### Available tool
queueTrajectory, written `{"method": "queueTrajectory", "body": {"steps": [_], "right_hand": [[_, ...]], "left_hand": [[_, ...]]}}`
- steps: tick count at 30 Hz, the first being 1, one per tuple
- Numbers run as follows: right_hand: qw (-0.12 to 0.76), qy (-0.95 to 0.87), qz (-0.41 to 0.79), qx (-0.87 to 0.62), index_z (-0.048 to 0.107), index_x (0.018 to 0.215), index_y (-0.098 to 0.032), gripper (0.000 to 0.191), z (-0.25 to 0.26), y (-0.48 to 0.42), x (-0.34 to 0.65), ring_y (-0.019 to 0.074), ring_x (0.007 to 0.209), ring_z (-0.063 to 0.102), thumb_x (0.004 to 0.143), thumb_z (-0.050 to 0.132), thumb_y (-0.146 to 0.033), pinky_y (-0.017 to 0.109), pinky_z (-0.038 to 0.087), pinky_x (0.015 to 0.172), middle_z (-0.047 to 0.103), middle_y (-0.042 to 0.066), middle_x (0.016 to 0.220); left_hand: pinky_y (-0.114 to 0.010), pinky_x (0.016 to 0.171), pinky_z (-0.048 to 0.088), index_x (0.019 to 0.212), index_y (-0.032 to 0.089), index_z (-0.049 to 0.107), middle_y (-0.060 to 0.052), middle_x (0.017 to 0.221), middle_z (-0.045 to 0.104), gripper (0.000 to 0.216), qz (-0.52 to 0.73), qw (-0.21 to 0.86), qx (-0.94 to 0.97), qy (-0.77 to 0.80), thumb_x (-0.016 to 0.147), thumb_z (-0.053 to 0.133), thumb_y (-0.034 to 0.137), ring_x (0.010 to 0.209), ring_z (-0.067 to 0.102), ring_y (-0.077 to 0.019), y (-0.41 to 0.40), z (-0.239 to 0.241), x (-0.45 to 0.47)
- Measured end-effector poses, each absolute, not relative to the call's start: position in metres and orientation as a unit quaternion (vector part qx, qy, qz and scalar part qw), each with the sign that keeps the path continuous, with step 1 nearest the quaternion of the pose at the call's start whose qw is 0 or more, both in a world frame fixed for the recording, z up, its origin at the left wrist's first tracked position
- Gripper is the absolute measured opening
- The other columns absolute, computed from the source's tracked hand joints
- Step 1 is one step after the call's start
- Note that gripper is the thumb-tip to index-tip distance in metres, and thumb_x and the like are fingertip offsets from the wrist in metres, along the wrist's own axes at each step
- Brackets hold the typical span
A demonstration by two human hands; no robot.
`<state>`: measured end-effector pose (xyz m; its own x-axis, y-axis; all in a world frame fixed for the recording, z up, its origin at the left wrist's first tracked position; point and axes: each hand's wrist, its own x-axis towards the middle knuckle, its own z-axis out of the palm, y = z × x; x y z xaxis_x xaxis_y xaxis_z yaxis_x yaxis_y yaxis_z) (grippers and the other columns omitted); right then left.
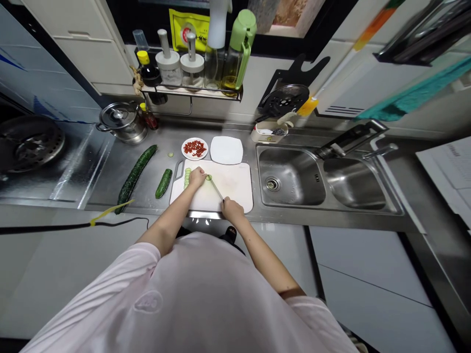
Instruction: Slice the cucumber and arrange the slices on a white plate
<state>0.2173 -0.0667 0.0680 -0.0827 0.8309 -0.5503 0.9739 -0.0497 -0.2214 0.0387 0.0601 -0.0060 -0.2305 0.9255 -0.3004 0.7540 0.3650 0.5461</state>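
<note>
On the white cutting board (233, 189), my right hand (232, 210) is closed round the handle of a knife (217, 189), whose blade points away to the upper left. A round cucumber slice (209, 177) is at the blade's far end. My left hand (196, 177) has its fingertips pinched at that slice's edge. Several pale green cucumber slices (187, 177) lie in an overlapping row left of this hand, partly hidden by it. A cut piece of cucumber (163, 183) rests on the steel counter left of the board, and a long whole cucumber (136, 176) lies further left.
Behind the board stand a plate of red pieces (195, 148) and a white plate (226, 150). A cucumber end (170, 154) lies nearby. A lidded pot (123, 122) is back left, a double sink (290, 176) right. Bottles and jars fill a wall shelf (191, 90).
</note>
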Motion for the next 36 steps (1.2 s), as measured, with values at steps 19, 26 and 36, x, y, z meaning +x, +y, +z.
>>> {"method": "queueTrajectory", "body": {"steps": [19,26,36], "right_hand": [[0.138,0.68,-0.295,0.657,0.056,0.113,-0.014,0.034,0.0732,-0.0587,0.2218,0.0269,0.101,0.063,0.096,0.035,-0.034,0.035,0.046,0.08,0.065,0.017,0.11],[0.134,0.681,-0.293,0.658,0.055,0.114,-0.014,0.034,0.0701,-0.0613,0.2234,0.0272,0.1,0.063,0.096,0.034,-0.034,0.035,0.046,0.079,0.066,0.017,0.109],[0.138,0.677,-0.302,0.657,0.055,0.114,-0.014,0.035,0.0709,-0.0602,0.2244,0.027,0.101,0.063,0.096,0.033,-0.035,0.035,0.046,0.08,0.065,0.017,0.11]], "left_hand": [[-0.026,0.078,0.04,0.087,0.024,0.06,-0.002,0.09,0.065,0.013,0.139,0.296,0.535,0.779,0.077,0.066,0.031,0.089,0.059,-0.0179,0.0602,-0.005,0.0396],[-0.027,0.076,0.04,0.084,0.024,0.059,-0.003,0.088,0.065,0.012,0.145,0.292,0.539,0.777,0.076,0.066,0.03,0.087,0.059,-0.0187,0.0608,-0.0076,0.039],[-0.026,0.076,0.04,0.084,0.024,0.059,-0.002,0.087,0.065,0.012,0.142,0.287,0.545,0.775,0.076,0.065,0.03,0.087,0.06,-0.018,0.0621,-0.0103,0.0383]]}}
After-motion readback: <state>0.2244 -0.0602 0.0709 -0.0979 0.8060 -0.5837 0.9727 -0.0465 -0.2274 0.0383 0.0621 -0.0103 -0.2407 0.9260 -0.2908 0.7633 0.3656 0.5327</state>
